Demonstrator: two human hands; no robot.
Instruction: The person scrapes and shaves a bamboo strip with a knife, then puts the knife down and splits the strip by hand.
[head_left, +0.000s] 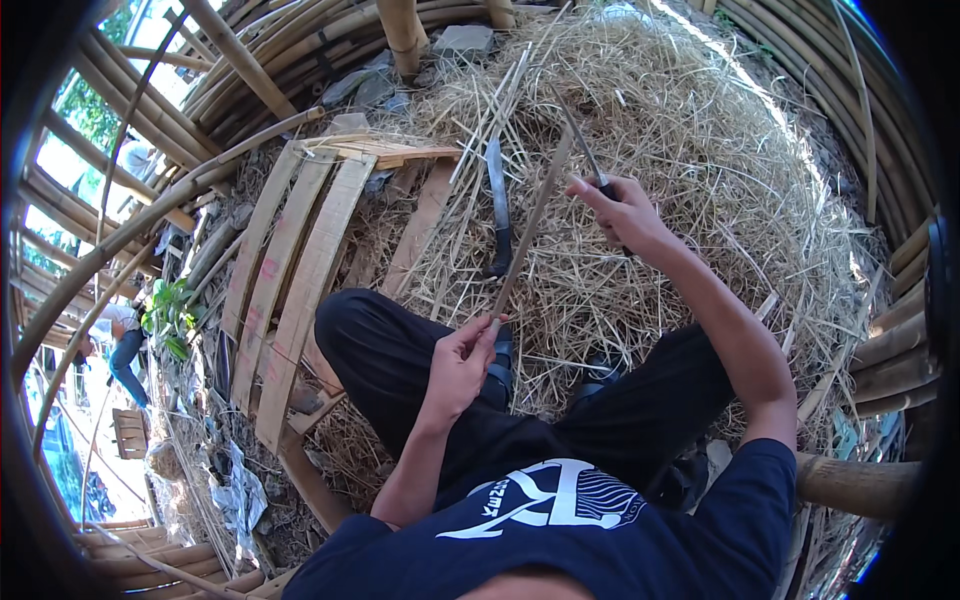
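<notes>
My left hand (463, 366) is closed around the lower end of a long, thin bamboo strip (536, 222), which slants up and away over the straw. In my right hand (626, 216) is a knife (584, 142) with a dark handle and a narrow blade. Its blade points away from me and lies close to the strip's far end; whether they touch I cannot tell. A machete (499, 205) with a dark handle rests to the left of the strip, its blade pointing away. Beside it lie several thin split bamboo strips (487, 130).
Dry shavings (680, 130) cover the ground ahead. A slatted wooden pallet (305, 270) lies at the left. Bamboo poles (240, 60) form walls around me, and another pole (850, 484) is near my right elbow. Another person (125, 345) is outside at the far left.
</notes>
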